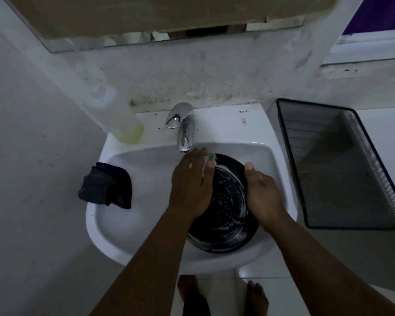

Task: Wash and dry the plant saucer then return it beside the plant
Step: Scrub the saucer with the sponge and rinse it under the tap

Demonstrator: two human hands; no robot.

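**Figure 1. Scrubbing stage: saucer braced by 1 hand, worked by the other**

The black plant saucer [226, 206] sits tilted in the white sink [128, 224] basin, its soapy inner face turned up, just below the tap [184, 131]. The right hand [263, 193] clamps the saucer's right rim, thumb on the upper edge and fingers hidden behind it. The left hand [191, 185] lies flat over the left part of the face, fingers pressed down on a small sponge [209, 157] at the far rim. The saucer is round, so no long axis applies; unscrubbed face lies to the right and near side of the sponge, closest to the left hand. No water stream is discernible. A dark cloth [106, 185] rests on the sink's left rim; the plant is out of frame.
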